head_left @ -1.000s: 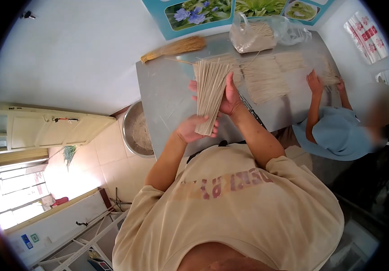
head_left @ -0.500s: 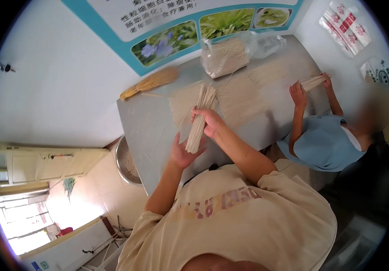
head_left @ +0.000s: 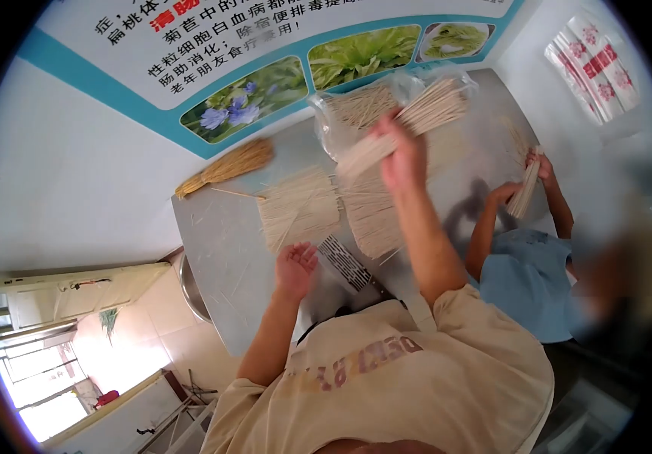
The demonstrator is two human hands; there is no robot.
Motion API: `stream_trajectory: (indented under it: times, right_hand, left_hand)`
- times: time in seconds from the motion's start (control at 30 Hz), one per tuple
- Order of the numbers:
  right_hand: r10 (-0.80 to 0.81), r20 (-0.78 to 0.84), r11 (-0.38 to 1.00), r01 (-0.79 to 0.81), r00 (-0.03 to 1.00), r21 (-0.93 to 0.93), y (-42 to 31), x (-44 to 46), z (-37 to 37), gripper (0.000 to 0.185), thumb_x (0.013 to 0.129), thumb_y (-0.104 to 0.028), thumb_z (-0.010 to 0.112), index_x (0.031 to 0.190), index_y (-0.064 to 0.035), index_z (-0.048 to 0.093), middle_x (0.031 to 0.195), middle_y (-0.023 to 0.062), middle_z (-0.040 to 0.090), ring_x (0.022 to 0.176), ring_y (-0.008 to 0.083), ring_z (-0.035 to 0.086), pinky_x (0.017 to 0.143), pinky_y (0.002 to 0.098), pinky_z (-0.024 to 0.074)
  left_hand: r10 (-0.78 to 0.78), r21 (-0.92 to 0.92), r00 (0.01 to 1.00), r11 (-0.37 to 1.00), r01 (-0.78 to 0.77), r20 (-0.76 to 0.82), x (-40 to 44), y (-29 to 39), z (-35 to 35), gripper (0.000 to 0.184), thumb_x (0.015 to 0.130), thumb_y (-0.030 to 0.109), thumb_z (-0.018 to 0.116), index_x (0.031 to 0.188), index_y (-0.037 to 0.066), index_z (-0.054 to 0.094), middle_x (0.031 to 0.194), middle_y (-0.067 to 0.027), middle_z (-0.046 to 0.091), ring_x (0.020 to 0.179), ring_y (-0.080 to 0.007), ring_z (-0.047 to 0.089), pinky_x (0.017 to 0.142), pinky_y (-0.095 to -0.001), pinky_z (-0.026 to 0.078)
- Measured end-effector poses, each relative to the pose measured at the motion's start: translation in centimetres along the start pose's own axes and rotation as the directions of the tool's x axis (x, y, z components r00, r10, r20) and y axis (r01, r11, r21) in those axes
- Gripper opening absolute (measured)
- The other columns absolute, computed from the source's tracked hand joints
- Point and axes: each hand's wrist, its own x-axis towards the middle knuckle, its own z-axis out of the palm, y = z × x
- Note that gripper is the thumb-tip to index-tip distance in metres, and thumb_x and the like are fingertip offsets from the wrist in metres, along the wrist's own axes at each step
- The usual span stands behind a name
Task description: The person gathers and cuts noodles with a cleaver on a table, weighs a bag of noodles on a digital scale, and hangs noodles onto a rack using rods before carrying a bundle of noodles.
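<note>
Since the frame half a second earlier, one bundle of thin, straight, beige strands (head_left: 439,104) has moved away from the body, up and to the right. The right hand (head_left: 404,155) holds it around the middle, blurred, above the grey metal table (head_left: 224,261). The left hand (head_left: 296,270) is empty, palm up, fingers loosely curled. Behind the bundle, a clear plastic bag (head_left: 329,130) holds more strands; whether bundle and bag touch, I cannot tell. Nearer the body lie two flat layers of matching strands, one on the left (head_left: 295,210), one on the right (head_left: 369,221). Just beside the left hand is a broad knife with a black-and-silver patterned blade (head_left: 343,262). Farther left is a straw hand broom (head_left: 227,166). At right, a co-worker in blue (head_left: 526,280) grips another bundle (head_left: 525,189).

The single grip leaves both ends unsupported, so loose strands could slip out, or snap against the bag. A careless reach by the left hand could meet the blade.
</note>
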Motion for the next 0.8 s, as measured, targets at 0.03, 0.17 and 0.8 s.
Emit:
stream_trajectory:
  times: [0.03,0.17,0.8]
  right_hand:
    - [-0.089,0.011,0.996,0.089,0.996,-0.016,-1.1,3.1,-0.5,0.02,0.079,0.001,0.071,0.094,-0.0032,0.058,0.076,0.0066,0.059,0.068,0.0177,0.058,0.066,0.0329,0.0495]
    - [-0.331,0.151,0.922,0.353,0.932,-0.161,-1.1,11.9,-2.3,0.015,0.082,0.001,0.072,0.091,-0.0028,0.06,0.082,0.0057,0.061,0.071,0.0167,0.058,0.07,0.0331,0.0486]
    - [0.649,0.384,-0.144,0.602,0.656,-0.785,9.1,24.0,-11.4,0.045,0.076,-0.014,0.071,0.119,-0.0081,0.061,0.104,0.015,0.068,0.098,0.0359,0.064,0.083,0.0447,0.0513]
  left_hand:
    - [0.116,0.126,0.993,0.985,-0.119,0.035,1.1,0.7,1.4,0.029,0.098,0.033,0.048,0.104,0.006,0.056,0.112,-0.0085,0.061,0.108,-0.0226,0.058,0.091,-0.0397,0.047]
    - [0.517,0.478,0.852,0.729,-0.489,0.084,3.3,3.5,12.8,0.038,0.091,0.035,0.065,0.11,0.005,0.055,0.104,-0.0045,0.058,0.098,-0.0155,0.056,0.082,-0.032,0.044]
    - [0.359,0.224,0.916,0.892,-0.393,0.178,12.1,11.4,29.3,0.018,0.097,0.021,0.055,0.087,0.006,0.058,0.074,-0.0023,0.055,0.07,-0.017,0.055,0.075,-0.0298,0.047]
